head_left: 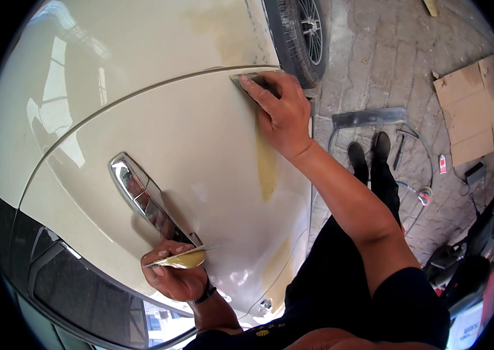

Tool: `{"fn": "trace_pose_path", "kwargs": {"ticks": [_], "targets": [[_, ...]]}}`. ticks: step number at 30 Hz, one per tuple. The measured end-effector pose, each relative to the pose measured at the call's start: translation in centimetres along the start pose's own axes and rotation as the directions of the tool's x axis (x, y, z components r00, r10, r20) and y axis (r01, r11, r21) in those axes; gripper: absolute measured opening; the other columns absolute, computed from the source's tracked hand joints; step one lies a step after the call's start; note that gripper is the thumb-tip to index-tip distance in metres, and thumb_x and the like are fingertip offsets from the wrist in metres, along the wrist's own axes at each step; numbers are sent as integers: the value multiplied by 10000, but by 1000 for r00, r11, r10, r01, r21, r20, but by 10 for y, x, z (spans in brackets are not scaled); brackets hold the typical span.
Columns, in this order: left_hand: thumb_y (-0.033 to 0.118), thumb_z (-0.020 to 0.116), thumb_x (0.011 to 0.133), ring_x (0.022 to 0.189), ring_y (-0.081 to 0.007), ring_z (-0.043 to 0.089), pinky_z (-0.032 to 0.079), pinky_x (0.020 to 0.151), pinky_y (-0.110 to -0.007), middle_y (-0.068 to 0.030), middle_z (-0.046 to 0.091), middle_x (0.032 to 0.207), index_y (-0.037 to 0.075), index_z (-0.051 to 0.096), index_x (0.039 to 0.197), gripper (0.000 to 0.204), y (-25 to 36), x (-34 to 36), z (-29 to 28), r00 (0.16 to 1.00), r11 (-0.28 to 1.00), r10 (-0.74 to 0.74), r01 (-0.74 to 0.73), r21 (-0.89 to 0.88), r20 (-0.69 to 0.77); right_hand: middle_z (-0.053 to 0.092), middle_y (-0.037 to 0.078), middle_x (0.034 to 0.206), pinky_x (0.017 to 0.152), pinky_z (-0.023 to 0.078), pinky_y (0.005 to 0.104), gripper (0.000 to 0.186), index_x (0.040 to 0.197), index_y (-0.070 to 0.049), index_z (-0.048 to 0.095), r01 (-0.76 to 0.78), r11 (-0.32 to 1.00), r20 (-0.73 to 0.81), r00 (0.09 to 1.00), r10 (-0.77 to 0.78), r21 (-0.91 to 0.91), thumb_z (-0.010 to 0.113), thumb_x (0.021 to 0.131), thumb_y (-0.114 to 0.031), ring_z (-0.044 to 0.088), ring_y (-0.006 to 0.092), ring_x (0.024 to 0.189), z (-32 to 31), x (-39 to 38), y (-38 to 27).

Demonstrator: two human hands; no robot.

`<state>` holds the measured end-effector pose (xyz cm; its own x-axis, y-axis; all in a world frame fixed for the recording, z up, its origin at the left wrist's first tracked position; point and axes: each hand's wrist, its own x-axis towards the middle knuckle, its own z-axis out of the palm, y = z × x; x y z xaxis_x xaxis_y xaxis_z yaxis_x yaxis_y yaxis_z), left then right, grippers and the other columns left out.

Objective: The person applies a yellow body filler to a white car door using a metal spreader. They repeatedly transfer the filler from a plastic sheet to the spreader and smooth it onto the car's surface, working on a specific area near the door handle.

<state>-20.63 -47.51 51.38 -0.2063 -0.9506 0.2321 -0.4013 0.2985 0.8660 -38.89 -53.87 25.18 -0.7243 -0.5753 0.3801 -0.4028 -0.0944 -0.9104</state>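
My right hand (285, 111) pinches a thin, grey-green putty spreader (239, 80), its edge against the cream car door (212, 151) just below the curved panel seam. Under that hand, a yellow putty streak (267, 175) runs along the door. Another yellowish patch (277, 259) lies closer to me. My left hand (171, 280), with a dark band at the wrist, grips a thin putty board (159, 263) bearing a mound of yellow putty (187, 259). It is beside the lower end of the chrome door handle (142, 189), apart from my right hand.
A car wheel (305, 35) is at the top. On the paved floor lie a long grey strip (369, 118), a hammer-like tool (399, 150), a hose with a round sander-like tool (425, 195), a small red-and-white tube (442, 164) and flattened cardboard (473, 111). Dark clutter (475, 256) stands at right.
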Motion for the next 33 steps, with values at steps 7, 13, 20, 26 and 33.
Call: {"fn": "trace_pose_path", "kwargs": {"ticks": [7, 13, 20, 26, 33], "targets": [[253, 507, 1109, 875, -208, 642, 578, 793, -307, -171, 609, 990, -25, 520, 1134, 279, 1, 2, -5, 994, 989, -16, 32, -145, 111, 662, 60, 1077, 756, 559, 397, 608, 1255, -226, 763, -12, 1000, -12, 1000, 12, 9, 711, 724, 65, 649, 307, 952, 2, 2, 0], [235, 519, 1104, 888, -202, 620, 587, 820, -316, -154, 606, 1040, -23, 527, 1148, 262, 0, 3, -11, 984, 997, 0, 14, -77, 177, 661, 63, 1077, 753, 557, 397, 620, 1249, -215, 764, -8, 1000, -14, 1000, 8, 20, 710, 702, 72, 648, 303, 938, 4, 3, 0], [314, 494, 1114, 680, -219, 663, 583, 910, -434, -181, 649, 780, 12, 521, 1071, 306, -2, -3, -11, 999, 1000, -18, 18, 12, 35, 665, 45, 1085, 748, 553, 398, 659, 1264, -234, 760, -32, 999, 1, 999, 32, 22, 714, 681, 69, 641, 304, 955, 4, 2, -1], [307, 490, 1120, 687, -213, 665, 555, 952, -486, -154, 659, 765, 24, 526, 1069, 289, 0, -1, -10, 997, 1000, -18, 18, -3, 80, 671, 6, 1117, 728, 567, 362, 675, 1282, -297, 751, -63, 998, 81, 995, 60, 28, 749, 690, 28, 649, 300, 1022, -5, -14, -17], [264, 469, 1126, 835, -179, 627, 598, 779, -280, -144, 613, 904, 7, 514, 1152, 262, 2, 2, -8, 984, 1000, -23, 27, -16, 179, 669, 6, 1119, 741, 573, 369, 624, 1282, -295, 752, -69, 995, 209, 977, 52, 74, 768, 731, -2, 659, 289, 1007, -35, -31, -21]]}}
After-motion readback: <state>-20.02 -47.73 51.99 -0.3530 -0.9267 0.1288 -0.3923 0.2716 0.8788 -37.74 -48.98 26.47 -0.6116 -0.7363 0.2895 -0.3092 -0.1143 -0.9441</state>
